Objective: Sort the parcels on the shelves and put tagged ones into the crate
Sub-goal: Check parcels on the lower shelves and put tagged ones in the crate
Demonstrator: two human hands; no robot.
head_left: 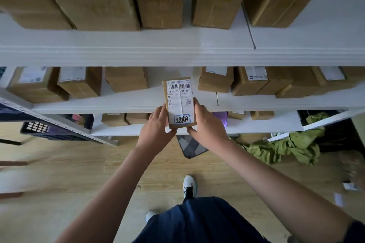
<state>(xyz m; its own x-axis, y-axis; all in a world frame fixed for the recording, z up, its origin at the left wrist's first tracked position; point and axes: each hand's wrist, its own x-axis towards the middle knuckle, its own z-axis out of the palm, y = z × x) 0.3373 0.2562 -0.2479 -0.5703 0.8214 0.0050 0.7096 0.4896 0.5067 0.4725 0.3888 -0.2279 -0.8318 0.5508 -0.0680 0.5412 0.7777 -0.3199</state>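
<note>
Light wood-plank floor point(83, 165) underfoot; white metal shelving point(138, 55) in tiers ahead of and above the hands; crumpled green cloth point(292, 148) on the floor to the right of the hands; grey patterned mat point(190, 147) just below them; soft, even light

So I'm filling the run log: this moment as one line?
parcel with handwritten tag | left hand and right hand grip it | before middle shelf
</note>
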